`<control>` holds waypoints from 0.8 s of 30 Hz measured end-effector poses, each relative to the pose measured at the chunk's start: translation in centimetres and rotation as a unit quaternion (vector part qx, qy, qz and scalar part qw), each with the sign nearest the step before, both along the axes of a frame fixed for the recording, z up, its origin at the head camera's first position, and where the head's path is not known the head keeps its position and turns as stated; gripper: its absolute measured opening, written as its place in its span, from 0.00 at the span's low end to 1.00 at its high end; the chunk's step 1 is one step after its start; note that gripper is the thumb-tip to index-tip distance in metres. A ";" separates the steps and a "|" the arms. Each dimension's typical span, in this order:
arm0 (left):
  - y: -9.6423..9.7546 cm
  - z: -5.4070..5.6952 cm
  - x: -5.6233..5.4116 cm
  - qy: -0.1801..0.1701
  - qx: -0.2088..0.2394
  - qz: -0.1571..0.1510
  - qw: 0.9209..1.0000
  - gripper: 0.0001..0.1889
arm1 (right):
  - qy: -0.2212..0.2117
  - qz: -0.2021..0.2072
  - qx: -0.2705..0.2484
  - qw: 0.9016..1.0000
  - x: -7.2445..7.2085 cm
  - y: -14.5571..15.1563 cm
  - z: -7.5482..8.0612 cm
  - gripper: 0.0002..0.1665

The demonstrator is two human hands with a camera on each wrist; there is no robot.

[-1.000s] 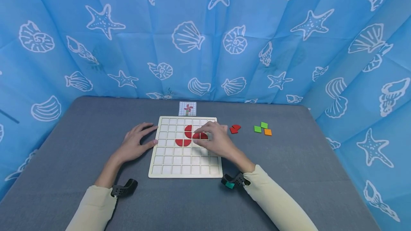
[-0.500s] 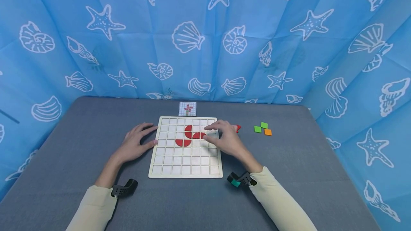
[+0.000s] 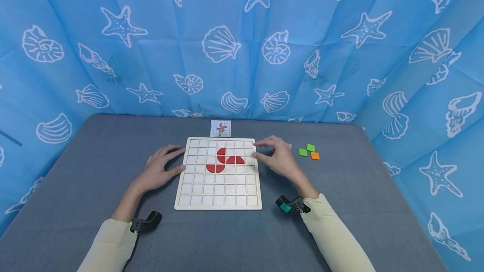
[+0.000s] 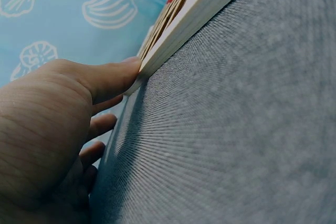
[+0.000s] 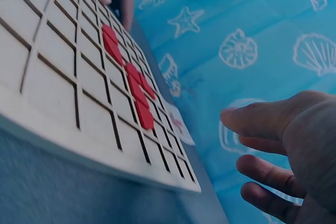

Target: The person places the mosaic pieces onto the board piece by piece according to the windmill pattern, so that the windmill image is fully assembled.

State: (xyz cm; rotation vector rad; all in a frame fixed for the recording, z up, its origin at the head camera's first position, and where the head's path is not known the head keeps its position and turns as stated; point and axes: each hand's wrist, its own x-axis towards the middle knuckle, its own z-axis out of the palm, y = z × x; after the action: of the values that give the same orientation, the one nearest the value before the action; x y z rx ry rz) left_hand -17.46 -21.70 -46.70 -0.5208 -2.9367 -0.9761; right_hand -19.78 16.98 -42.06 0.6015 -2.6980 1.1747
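Note:
A pale square grid board (image 3: 209, 189) lies flat on the table, with several red quarter-circle tiles (image 3: 231, 160) set in its cells around the middle. My left hand (image 3: 161, 168) rests at the board's left edge; in the left wrist view its thumb (image 4: 118, 77) touches the side of the frame. Just past the right edge is my right hand (image 3: 279, 158), fingers loosely extended and apart from the thumb. Nothing shows between them in the right wrist view. Loose red tiles (image 3: 272, 151) on the table are mostly hidden by this hand.
Two green square tiles (image 3: 303, 152) and an orange square tile (image 3: 315, 155) lie farther right. Against the board's far edge is a small card (image 3: 220, 128) printed with a red and green grid picture. A blue shell-patterned curtain (image 3: 242, 74) hangs behind the grey table (image 3: 227, 238).
My right hand has moved right, off the tiles on the board to beyond its right edge, uncovering the right-hand red tiles and covering the loose ones. My left hand has stayed put.

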 end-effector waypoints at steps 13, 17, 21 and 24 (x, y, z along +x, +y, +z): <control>-0.2 -0.3 0.0 -0.002 0.003 -0.001 1.000 0.33 | -0.040 -0.040 0.032 0.998 -1.3 3.1 -1.0 0.21; -0.2 -0.3 0.0 0.004 0.006 -0.003 1.000 0.33 | -0.044 -0.052 0.038 0.997 -1.6 4.2 -1.2 0.21; -0.1 -0.3 0.1 0.007 0.006 -0.002 1.000 0.32 | -0.058 -0.055 0.046 0.996 -1.8 5.0 -1.3 0.21; 0.0 -0.2 0.1 0.002 0.004 0.001 1.000 0.33 | -0.069 -0.055 0.053 0.995 -1.9 5.5 -1.3 0.21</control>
State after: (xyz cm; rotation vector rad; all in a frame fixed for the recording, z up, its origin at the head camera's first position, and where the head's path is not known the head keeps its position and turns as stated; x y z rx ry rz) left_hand -17.41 -21.73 -46.90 -0.5203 -2.9287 -0.9838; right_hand -21.71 22.43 -43.41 0.3910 -2.8827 1.0904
